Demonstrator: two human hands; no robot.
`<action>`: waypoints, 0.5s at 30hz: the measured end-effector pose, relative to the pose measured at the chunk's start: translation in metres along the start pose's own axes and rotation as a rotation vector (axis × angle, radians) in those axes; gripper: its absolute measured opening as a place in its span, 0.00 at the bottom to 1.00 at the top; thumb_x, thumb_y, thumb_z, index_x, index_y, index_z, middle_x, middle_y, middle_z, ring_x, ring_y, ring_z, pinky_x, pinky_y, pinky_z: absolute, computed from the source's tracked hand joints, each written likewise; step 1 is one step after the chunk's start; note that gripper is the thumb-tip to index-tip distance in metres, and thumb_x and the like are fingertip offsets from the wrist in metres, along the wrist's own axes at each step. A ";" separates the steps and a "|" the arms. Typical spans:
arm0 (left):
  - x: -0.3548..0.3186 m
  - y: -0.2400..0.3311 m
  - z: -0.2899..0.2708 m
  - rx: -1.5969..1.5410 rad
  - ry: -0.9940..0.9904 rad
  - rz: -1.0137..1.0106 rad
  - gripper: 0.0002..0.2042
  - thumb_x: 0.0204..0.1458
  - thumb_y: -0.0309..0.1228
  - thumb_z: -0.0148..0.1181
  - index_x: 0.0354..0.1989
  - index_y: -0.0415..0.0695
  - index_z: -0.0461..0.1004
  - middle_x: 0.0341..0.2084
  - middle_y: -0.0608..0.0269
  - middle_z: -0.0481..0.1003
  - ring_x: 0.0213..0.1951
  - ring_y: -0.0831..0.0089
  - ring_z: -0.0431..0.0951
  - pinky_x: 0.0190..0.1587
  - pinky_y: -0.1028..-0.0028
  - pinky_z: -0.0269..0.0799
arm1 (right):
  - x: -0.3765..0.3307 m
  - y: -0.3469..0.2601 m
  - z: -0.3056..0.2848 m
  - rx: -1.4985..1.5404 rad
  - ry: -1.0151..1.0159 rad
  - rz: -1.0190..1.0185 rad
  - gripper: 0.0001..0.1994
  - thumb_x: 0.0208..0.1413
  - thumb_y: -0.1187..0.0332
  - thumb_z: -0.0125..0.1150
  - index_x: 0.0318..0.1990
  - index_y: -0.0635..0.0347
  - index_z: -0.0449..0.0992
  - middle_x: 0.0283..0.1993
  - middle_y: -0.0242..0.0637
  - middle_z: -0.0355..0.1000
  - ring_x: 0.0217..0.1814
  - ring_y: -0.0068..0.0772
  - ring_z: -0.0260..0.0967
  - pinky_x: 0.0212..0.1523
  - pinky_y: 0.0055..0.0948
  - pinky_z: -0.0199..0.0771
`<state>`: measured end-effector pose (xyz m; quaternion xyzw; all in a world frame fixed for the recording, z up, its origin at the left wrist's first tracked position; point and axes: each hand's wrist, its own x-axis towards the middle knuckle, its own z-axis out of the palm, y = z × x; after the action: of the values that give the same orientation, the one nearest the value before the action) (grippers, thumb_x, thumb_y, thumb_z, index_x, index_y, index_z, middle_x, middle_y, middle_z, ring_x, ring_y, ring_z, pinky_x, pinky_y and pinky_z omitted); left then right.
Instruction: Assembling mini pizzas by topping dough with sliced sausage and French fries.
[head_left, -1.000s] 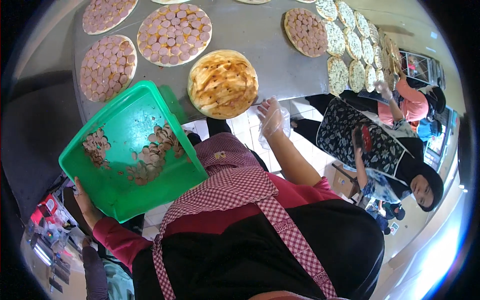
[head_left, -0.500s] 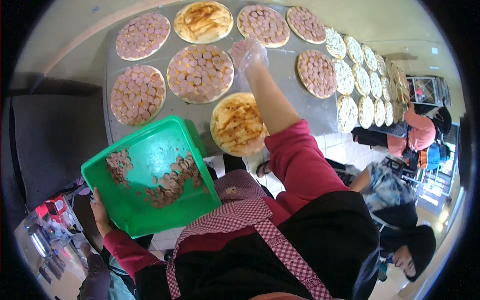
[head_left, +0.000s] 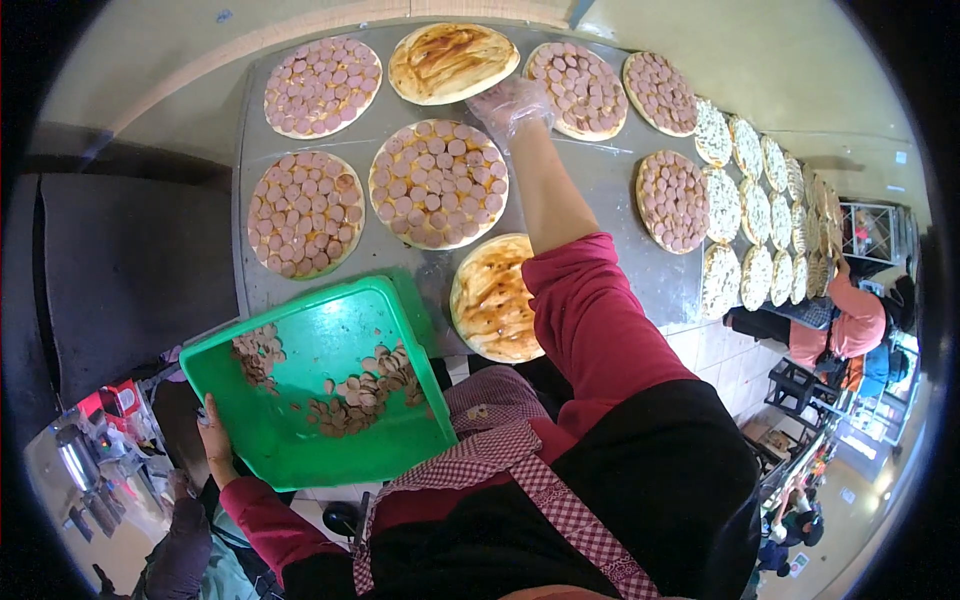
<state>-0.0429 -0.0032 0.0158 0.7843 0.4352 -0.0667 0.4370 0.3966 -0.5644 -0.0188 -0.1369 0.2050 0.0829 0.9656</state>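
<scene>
My left hand [head_left: 216, 440] grips the left wall of a green plastic tub [head_left: 300, 440], tilted against my front. Sausage slices [head_left: 365, 392] lie inside it in two loose heaps. My right hand [head_left: 512, 104], in a clear plastic glove, reaches over the metal table and holds the near right edge of a sauce-covered pizza base [head_left: 453, 63]. That base looks slightly tilted; the fingertips are partly hidden at its rim. Right beside the hand lies a sausage-topped pizza [head_left: 577, 90]. Another stands nearer, left of my forearm [head_left: 438, 185]. A second sauced base [head_left: 495, 300] sits at the near edge.
More sausage-topped pizzas [head_left: 322, 88] cover the metal table [head_left: 590, 200]. Rows of white-topped pizzas [head_left: 722, 205] continue at the right. A dark panel [head_left: 140, 290] stands at the left. Another person in pink [head_left: 855, 318] works at the far right end.
My right hand has moved left and away from me onto the rim of the far sauced base, which has shifted and tilted. The left hand keeps hold of the tub. The whole view has shifted.
</scene>
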 end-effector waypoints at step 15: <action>-0.006 0.000 0.001 -0.001 0.004 -0.026 0.27 0.53 0.53 0.46 0.38 0.34 0.69 0.28 0.65 0.70 0.30 0.76 0.68 0.34 0.75 0.64 | 0.019 0.023 -0.001 0.104 -0.247 -0.027 0.26 0.56 0.53 0.33 0.58 0.59 0.56 0.61 0.48 0.53 0.62 0.52 0.52 0.58 0.60 0.51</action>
<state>-0.0468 -0.0078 0.0184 0.7784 0.4464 -0.0708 0.4356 0.4086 -0.5409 -0.0332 -0.0782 0.0867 0.0753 0.9903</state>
